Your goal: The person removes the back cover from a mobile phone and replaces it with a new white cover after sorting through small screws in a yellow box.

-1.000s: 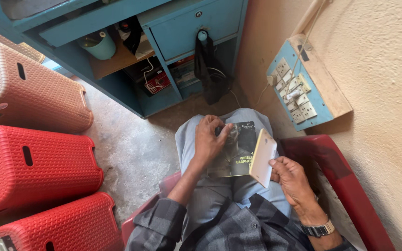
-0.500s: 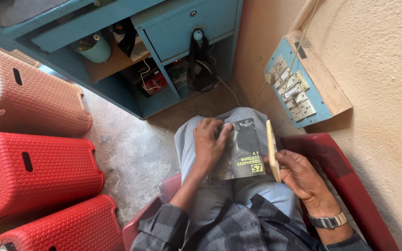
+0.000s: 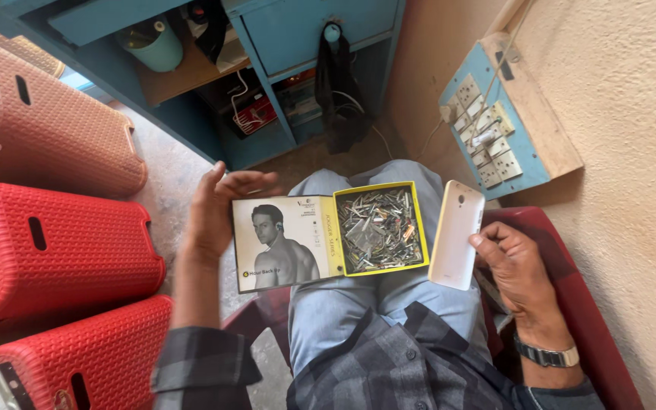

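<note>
Left hand (image 3: pixel 218 216) behind opened lid (image 3: pixel 286 243), fingers spread, bracing flap flat so yellow box (image 3: pixel 381 228) on lap shows heap of small metal parts (image 3: pixel 377 228). Right hand (image 3: pixel 514 266) pinches white phone (image 3: pixel 457 235) edge, fingers clamped, parked just beside box.

Our left hand (image 3: pixel 218 216) sits left of centre in the frame, palm turned inward, fingers spread and loosely curled, thumb uppermost — the bare forearm runs down to a checked sleeve at the lower left. Our right hand (image 3: pixel 512 262) lies at centre right, fingers curled in a grip, wrist banded — forearm toward the lower right corner.
</note>
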